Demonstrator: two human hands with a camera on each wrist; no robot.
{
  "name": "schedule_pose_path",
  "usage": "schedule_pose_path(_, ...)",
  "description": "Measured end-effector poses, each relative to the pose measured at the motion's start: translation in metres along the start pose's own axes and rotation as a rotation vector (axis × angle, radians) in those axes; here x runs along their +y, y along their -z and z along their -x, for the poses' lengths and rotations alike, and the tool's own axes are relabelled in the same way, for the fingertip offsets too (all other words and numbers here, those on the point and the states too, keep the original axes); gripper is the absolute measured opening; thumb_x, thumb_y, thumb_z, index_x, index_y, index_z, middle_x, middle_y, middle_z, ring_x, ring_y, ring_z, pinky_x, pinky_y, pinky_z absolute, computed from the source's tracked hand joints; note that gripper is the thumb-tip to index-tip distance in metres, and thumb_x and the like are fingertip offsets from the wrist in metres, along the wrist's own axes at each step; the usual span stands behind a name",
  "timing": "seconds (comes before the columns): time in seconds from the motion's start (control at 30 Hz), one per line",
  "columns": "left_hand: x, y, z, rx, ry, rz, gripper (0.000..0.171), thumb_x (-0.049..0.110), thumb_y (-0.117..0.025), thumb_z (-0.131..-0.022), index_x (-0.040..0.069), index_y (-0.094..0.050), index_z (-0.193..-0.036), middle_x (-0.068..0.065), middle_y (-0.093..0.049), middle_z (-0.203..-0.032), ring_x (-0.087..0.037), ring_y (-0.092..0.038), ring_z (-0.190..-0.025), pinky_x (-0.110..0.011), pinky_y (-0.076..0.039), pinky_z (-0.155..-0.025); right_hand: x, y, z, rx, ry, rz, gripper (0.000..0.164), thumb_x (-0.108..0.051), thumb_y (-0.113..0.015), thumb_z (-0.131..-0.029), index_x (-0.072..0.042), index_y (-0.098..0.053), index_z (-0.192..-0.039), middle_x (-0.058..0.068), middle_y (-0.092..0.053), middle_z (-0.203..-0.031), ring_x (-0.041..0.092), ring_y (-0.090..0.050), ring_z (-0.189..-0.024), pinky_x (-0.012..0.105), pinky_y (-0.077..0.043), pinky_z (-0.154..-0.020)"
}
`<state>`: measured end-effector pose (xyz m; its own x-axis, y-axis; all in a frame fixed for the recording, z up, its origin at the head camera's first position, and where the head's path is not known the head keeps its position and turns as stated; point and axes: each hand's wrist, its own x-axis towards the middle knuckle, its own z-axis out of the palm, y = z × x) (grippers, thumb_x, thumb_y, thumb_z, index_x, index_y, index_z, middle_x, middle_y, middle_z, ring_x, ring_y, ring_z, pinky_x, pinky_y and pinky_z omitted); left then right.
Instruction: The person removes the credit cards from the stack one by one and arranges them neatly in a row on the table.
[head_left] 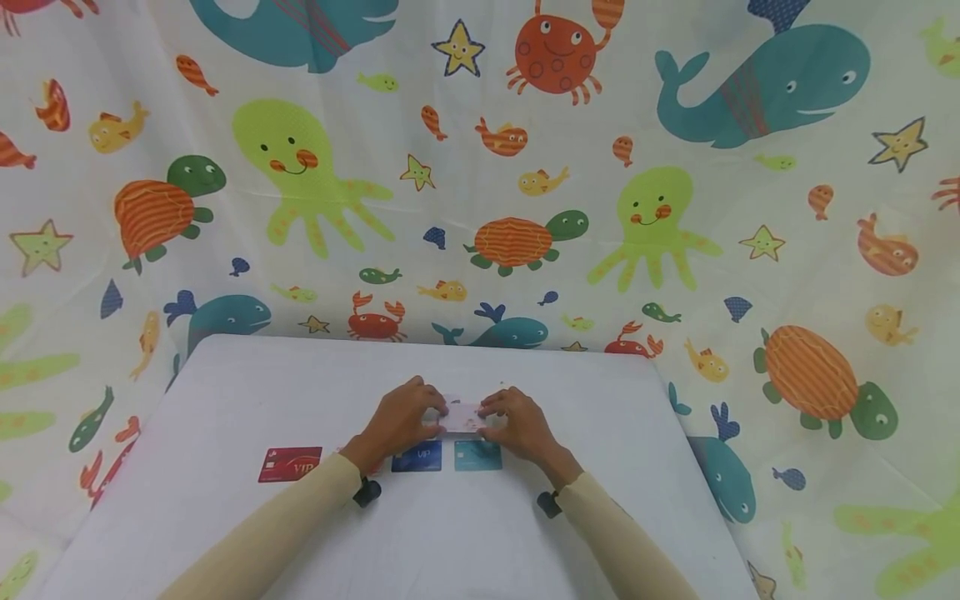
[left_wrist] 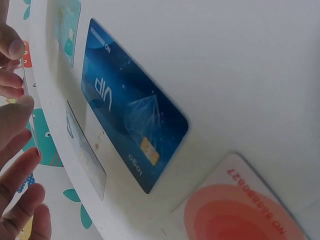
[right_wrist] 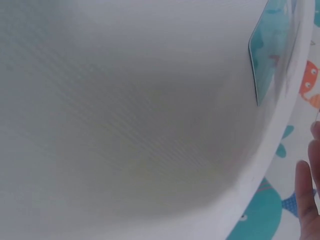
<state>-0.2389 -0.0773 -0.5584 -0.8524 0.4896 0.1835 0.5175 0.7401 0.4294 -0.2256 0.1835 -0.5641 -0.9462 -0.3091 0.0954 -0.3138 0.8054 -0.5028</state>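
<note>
Between both hands a pale pink card point(head_left: 461, 418) is held up over the table. My left hand point(head_left: 401, 419) pinches its left edge, and my right hand point(head_left: 525, 425) pinches its right edge. The left wrist view catches the held card point(left_wrist: 33, 125) almost edge-on. Just in front of the hands lie a blue VIP card point(head_left: 417, 458) and a teal card point(head_left: 477, 457). Under the left wrist, a white card with red circles point(left_wrist: 225, 210) is mostly hidden from the head view. Further left is a red VIP card point(head_left: 289, 465).
A pale card point(left_wrist: 86, 152) lies flat beyond the blue one, largely covered by the hands in the head view. White cloth covers the table point(head_left: 615, 533). Behind its far edge hangs a curtain point(head_left: 450, 208) printed with sea animals.
</note>
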Motion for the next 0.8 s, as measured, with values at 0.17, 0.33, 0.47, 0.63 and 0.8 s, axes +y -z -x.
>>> schedule_pose_path(0.17, 0.003, 0.000, 0.001, 0.013, -0.014, 0.004, 0.035, 0.035, -0.091, -0.084, 0.021, -0.084, -0.115, 0.006, -0.080, -0.117, -0.014, -0.065, -0.106, -0.036, -0.061, -0.094, 0.001, 0.000, 0.002, 0.007, -0.003, -0.007, 0.027, -0.035, -0.089, -0.088, -0.024, -0.084, -0.113, -0.010, -0.076, -0.122, 0.009, -0.066, -0.104, 0.031, -0.060, -0.095)
schedule_pose_path(0.33, 0.004, 0.000, 0.000, 0.018, -0.016, 0.004, 0.035, 0.035, -0.092, -0.083, 0.021, -0.084, -0.114, 0.006, -0.081, -0.117, -0.014, -0.066, -0.107, -0.037, -0.061, -0.095, 0.003, 0.001, 0.002, 0.016, 0.009, -0.012, 0.028, -0.035, -0.089, -0.088, -0.024, -0.084, -0.113, -0.009, -0.076, -0.122, 0.009, -0.066, -0.103, 0.030, -0.060, -0.094)
schedule_pose_path(0.47, 0.006, 0.001, -0.001, 0.018, -0.022, 0.010, 0.035, 0.035, -0.092, -0.083, 0.021, -0.084, -0.114, 0.006, -0.081, -0.117, -0.014, -0.066, -0.107, -0.036, -0.062, -0.095, 0.003, 0.002, 0.004, 0.019, 0.001, -0.008, 0.028, -0.036, -0.088, -0.088, -0.024, -0.084, -0.114, -0.009, -0.076, -0.122, 0.010, -0.066, -0.104, 0.032, -0.061, -0.094)
schedule_pose_path(0.63, 0.009, -0.003, -0.003, 0.019, -0.033, -0.018, 0.033, 0.039, -0.091, -0.084, 0.025, -0.084, -0.114, 0.009, -0.080, -0.117, -0.011, -0.065, -0.107, -0.032, -0.061, -0.095, 0.005, 0.006, 0.009, 0.022, -0.002, -0.008, 0.029, -0.037, -0.088, -0.088, -0.024, -0.084, -0.114, -0.008, -0.076, -0.122, 0.010, -0.067, -0.104, 0.031, -0.061, -0.092)
schedule_pose_path(0.8, 0.013, -0.004, -0.005, 0.014, -0.048, -0.012, 0.032, 0.038, -0.091, -0.085, 0.026, -0.084, -0.113, 0.009, -0.080, -0.116, -0.010, -0.065, -0.106, -0.030, -0.061, -0.094, 0.009, 0.009, 0.015, 0.038, 0.025, -0.020, 0.029, -0.037, -0.088, -0.088, -0.024, -0.084, -0.114, -0.007, -0.077, -0.121, 0.011, -0.068, -0.103, 0.032, -0.062, -0.089)
